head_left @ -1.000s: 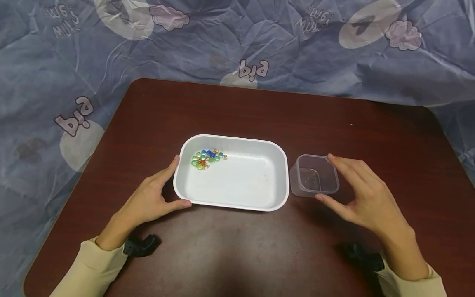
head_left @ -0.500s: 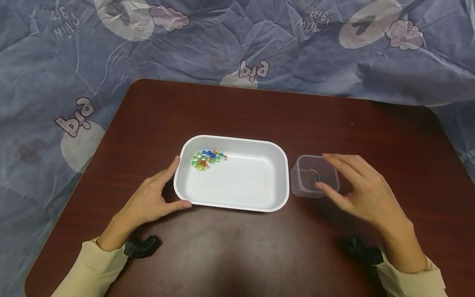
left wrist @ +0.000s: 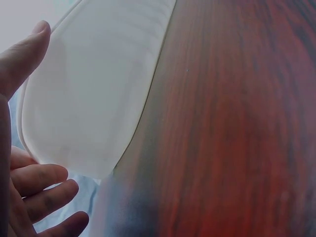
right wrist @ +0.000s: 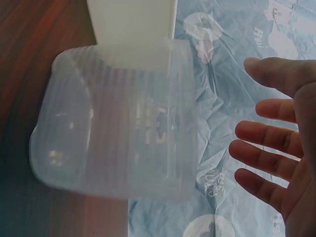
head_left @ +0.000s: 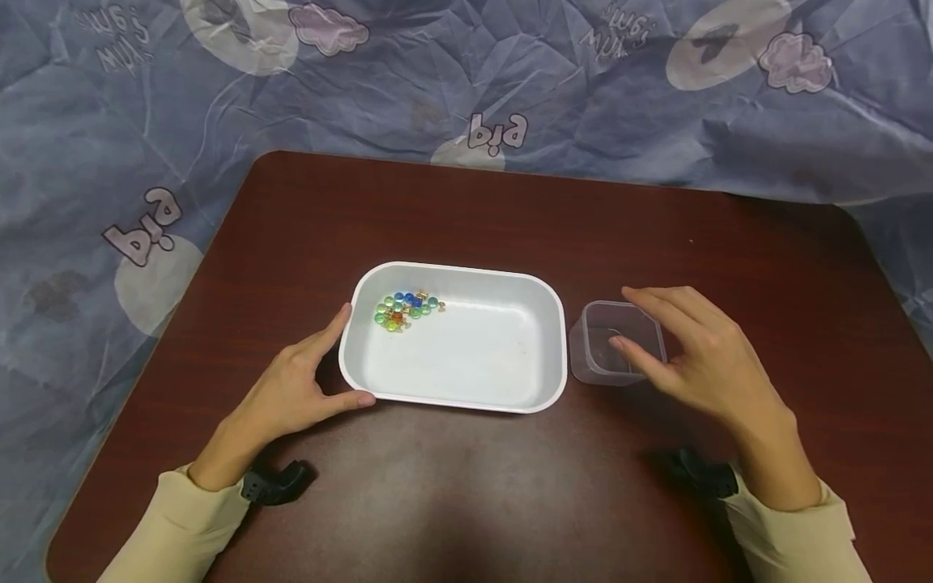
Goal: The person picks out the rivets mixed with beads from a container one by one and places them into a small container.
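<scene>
Left hand (head_left: pixel 291 389) is bracing the white tray (head_left: pixel 466 364) at its left end: the thumb is lying along the near rim by the corner, the index finger is reaching up the end wall, and a wide V is showing between them. Left wrist view: the thumb tip is resting at the rim, and the other fingers are fanning loosely apart near the tray's end. The wrist is coming in diagonally from the lower left, a pale sleeve (head_left: pixel 182 518) and a black wrist device (head_left: pixel 277 483) sitting behind it.

Right hand (head_left: pixel 710 356) is hovering above the clear container (head_left: pixel 598 374), holding nothing. Thumb and fingers are standing well apart, gently bent, pointing left; head view is placing their tips over the mouth. Right wrist view is showing a gap between fingers and container wall. The forearm is slanting in from the lower right.

Tray is lying mid-table, container standing upright just beside its right end; cannot tell whether the two are touching. Glass beads (head_left: pixel 416 303), green, blue, yellow and orange, are clustering with small gold pieces (head_left: pixel 422 295) toward the tray's far left. A patterned blue cloth (head_left: pixel 408 65) is hanging beyond the dark red-brown table (head_left: pixel 437 219).
</scene>
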